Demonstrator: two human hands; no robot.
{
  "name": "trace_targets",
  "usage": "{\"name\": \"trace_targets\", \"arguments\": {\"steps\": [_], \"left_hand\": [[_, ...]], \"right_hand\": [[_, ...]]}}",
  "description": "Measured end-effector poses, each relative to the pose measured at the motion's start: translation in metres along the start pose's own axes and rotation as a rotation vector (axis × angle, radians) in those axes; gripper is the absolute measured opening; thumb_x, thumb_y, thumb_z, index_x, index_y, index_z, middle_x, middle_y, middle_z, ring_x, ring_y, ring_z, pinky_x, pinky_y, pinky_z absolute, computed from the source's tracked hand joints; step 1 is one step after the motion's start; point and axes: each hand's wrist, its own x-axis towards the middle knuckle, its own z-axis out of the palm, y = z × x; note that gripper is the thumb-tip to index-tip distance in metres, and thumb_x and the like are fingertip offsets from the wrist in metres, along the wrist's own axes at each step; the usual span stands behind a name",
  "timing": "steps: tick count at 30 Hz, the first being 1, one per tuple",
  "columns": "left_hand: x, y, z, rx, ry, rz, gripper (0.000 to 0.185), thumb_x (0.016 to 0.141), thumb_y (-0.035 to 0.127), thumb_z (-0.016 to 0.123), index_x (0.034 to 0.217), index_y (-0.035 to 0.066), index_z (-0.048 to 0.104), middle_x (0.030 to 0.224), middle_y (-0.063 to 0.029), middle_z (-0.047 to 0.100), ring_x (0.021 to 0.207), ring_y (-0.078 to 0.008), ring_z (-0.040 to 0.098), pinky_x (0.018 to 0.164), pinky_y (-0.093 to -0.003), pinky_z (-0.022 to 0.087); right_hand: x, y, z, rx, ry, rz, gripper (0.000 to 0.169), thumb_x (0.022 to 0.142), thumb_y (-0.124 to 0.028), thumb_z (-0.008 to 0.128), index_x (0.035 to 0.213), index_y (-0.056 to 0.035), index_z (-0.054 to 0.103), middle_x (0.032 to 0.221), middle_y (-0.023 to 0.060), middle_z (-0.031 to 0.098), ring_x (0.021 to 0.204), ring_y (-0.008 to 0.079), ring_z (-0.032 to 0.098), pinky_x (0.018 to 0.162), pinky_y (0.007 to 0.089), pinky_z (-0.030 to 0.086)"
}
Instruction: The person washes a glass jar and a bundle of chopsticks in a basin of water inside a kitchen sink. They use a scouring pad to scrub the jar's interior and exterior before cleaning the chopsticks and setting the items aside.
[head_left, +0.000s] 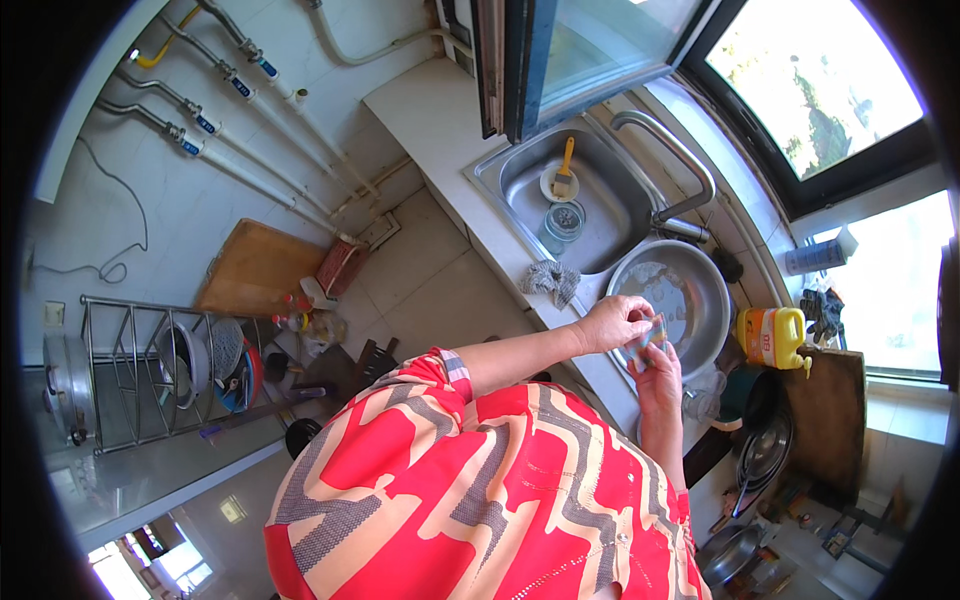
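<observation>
Both my hands meet over the near rim of a round metal basin (691, 300) that holds some water with foam. Between them is a small multicoloured cloth or sponge (649, 342); which of the two I cannot tell. My left hand (619, 324) pinches its upper edge with thumb and fingertips. My right hand (658, 373) grips its lower part from below. Left of the basin lies a grey crumpled rag (551, 281) on the sink's edge. In the steel sink (607, 232) are a glass jar (562, 223), a small white dish (551, 185) and a yellow-handled brush (565, 166).
A curved faucet (701, 172) rises behind the sink, near an open window sash (592, 56). Right of the basin stand a yellow plastic jug (770, 338), clear glassware (702, 403) and a wooden board (825, 420). A metal dish rack (142, 375) is at far left.
</observation>
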Motion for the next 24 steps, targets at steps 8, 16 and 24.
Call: {"name": "trace_targets", "arguments": {"steps": [8,16,24], "left_hand": [[0.003,-0.009,-0.049,0.117,0.161,0.052,0.024,0.09,0.012,0.066,0.111,0.001,0.067,0.096,-0.0054,0.07,0.09,-0.0121,0.065,0.086,-0.0281,0.053],[-0.039,-0.019,-0.104,-0.081,0.235,-0.075,0.022,0.094,0.01,0.063,0.114,0.001,0.066,0.103,-0.0026,0.068,0.096,-0.0094,0.062,0.087,-0.0258,0.051],[-0.091,-0.133,-0.2,0.308,0.683,-0.129,0.028,0.087,0.013,0.068,0.112,0.001,0.068,0.103,-0.01,0.072,0.097,-0.017,0.068,0.088,-0.0298,0.053]], "right_hand": [[0.001,-0.024,-0.031,-0.088,0.206,-0.141,0.027,0.093,-0.002,0.058,0.119,-0.0056,0.053,0.106,0.0115,0.067,0.085,0.0255,0.072,0.057,0.0313,0.058],[-0.01,-0.025,-0.045,-0.162,0.262,-0.18,0.023,0.093,-0.002,0.057,0.116,-0.0029,0.054,0.101,0.0121,0.067,0.081,0.0244,0.071,0.055,0.0326,0.058],[-0.02,-0.019,-0.055,-0.254,0.256,-0.206,0.024,0.093,-0.004,0.058,0.116,-0.0018,0.054,0.099,0.01,0.066,0.076,0.0194,0.068,0.054,0.033,0.058]]}}
